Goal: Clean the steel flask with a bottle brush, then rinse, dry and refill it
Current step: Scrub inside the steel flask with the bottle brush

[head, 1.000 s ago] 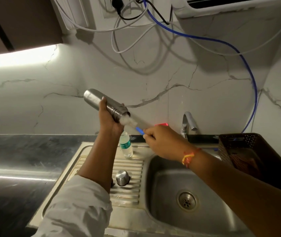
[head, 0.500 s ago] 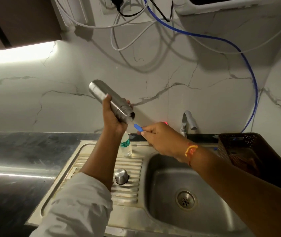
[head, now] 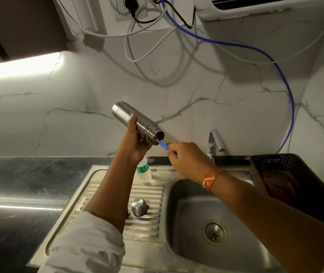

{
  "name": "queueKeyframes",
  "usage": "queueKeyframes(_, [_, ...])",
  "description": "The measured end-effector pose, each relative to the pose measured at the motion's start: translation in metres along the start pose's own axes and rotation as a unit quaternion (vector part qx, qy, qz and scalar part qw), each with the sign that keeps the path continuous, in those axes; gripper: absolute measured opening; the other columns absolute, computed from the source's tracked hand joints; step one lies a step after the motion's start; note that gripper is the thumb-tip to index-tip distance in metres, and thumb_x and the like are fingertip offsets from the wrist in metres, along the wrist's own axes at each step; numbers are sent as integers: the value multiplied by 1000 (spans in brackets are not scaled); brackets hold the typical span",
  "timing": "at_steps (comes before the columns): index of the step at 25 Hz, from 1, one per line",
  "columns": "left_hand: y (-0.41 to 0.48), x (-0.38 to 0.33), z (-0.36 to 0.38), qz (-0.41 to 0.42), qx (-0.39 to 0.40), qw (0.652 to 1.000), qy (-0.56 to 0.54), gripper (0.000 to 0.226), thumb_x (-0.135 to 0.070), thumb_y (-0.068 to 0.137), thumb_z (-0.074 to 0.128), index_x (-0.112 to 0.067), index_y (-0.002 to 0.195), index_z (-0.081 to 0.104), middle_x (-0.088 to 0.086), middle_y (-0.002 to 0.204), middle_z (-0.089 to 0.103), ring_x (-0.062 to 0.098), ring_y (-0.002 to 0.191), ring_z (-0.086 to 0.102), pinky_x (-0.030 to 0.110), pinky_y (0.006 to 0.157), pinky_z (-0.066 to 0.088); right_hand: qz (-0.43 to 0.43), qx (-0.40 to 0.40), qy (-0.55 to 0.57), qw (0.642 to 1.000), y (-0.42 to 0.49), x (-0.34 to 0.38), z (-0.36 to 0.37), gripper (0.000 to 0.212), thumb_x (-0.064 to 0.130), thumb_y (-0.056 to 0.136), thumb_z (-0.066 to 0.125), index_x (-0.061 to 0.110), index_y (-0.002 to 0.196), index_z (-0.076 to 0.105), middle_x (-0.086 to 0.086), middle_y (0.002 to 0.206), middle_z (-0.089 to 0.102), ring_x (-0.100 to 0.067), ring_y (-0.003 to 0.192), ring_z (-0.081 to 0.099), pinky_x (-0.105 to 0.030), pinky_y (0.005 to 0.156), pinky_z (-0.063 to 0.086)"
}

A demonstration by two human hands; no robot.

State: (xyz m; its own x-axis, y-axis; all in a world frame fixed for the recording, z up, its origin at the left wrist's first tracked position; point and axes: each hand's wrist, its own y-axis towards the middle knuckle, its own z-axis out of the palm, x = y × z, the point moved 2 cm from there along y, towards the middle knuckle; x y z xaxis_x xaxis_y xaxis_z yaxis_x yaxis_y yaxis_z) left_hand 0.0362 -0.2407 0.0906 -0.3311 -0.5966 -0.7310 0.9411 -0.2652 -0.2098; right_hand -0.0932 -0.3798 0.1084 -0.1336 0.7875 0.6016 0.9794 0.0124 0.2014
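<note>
Head view: your left hand (head: 135, 143) clamps its fingers round the cylindrical brushed-steel flask (head: 130, 116), mouth tilted down toward your right hand (head: 188, 160), likely so the brush enters straight. Right fingers pinch the blue plastic bottle-brush handle (head: 163, 145) just outside that mouth.

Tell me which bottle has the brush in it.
The steel flask, held tilted in the left hand, blue brush handle in its mouth; the plastic bottle stands upright below.
</note>
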Motion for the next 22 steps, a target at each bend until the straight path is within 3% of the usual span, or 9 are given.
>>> queueKeyframes(3, [5,-7,-3,-9,-65,997,31,72,-43,91,73,-6,145,44,22,120,70,34,100,76,53,90,60,-58,-30,-172,983,0,-4,-2,28,22,104,44,15,127,57,0,73,56,-12,57,51,-26,52,41])
queueKeyframes(6, [-3,-10,-3,-41,-71,996,-22,69,-40,89,76,-8,142,45,21,122,69,38,104,72,57,85,59,-91,-34,-271,958,-8,-5,-5,38,22,104,46,16,141,46,0,84,57,-12,64,53,-24,57,43])
queueKeyframes(9, [-10,-6,3,-51,-65,994,-75,79,-47,79,85,-11,138,45,22,121,69,43,101,73,61,87,58,-78,-91,-327,937,-11,0,-7,38,20,103,46,12,140,46,-7,106,59,-16,81,51,-27,67,47])
queueKeyframes(12, [-9,-4,13,-37,-92,992,-83,85,-54,71,88,-11,133,50,17,114,73,36,93,76,55,82,62,-54,-97,-322,940,-8,7,-2,35,20,102,47,11,136,49,-9,108,56,-15,79,45,-28,70,48])
queueKeyframes(14, [-8,-2,17,-31,-108,989,-94,79,-51,71,90,-11,128,54,13,108,75,30,84,77,49,75,63,-53,-58,-254,964,-5,9,2,29,22,103,47,11,128,55,-5,96,57,-13,72,49,-28,67,49])
queueKeyframes(17, [-8,-3,13,3,-115,989,-95,65,-38,79,87,-11,127,54,12,106,73,28,82,75,45,70,64,28,2,-25,999,-2,8,-2,33,31,105,44,7,106,67,-2,72,53,-12,61,48,-25,57,39])
queueKeyframes(19, [-8,-7,8,28,-94,986,-135,66,-36,80,84,-11,132,53,13,109,72,28,83,75,44,67,63,79,37,116,989,-7,10,-7,37,32,105,45,6,98,70,-5,70,52,-12,58,43,-25,54,35])
queueKeyframes(22, [-8,-1,8,49,-48,979,-191,73,-37,80,83,-10,138,49,16,109,69,30,80,75,42,67,61,163,88,285,940,-13,7,-14,34,32,104,46,10,96,70,-1,68,48,-9,51,35,-22,45,29])
